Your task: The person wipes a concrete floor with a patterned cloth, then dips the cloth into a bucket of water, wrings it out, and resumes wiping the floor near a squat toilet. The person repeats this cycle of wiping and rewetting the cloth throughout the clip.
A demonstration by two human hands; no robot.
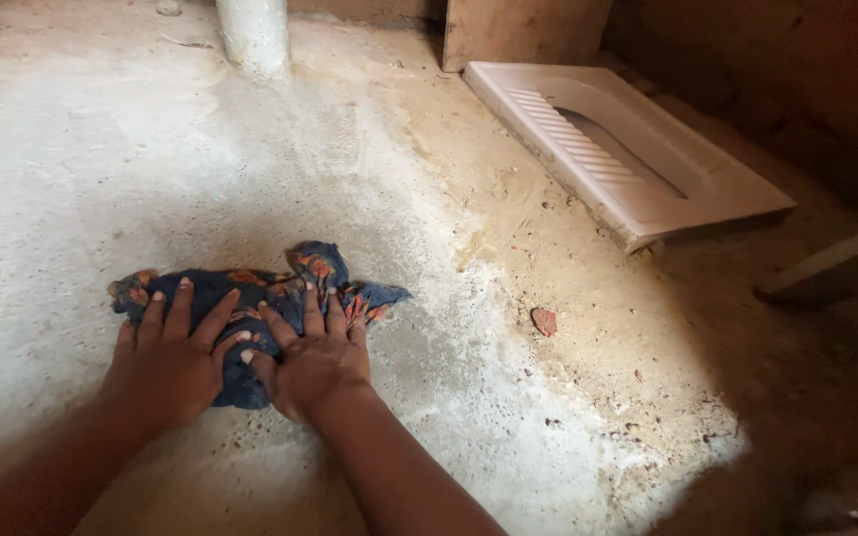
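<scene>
both hands, left hand (pixel 166 362) and right hand (pixel 315 357), press flat with fingers spread on a crumpled blue cloth (pixel 250 293) at lower left of frame.

Bright light is falling on the floor (pixel 101 169) left of the white pan (pixel 638 159), washing it out pale. Right of the pan, the room is sinking into deep brown shadow, and things there are getting hard to see. The picture is looking sharp near the pan, with lines bending a little at the edges.
</scene>
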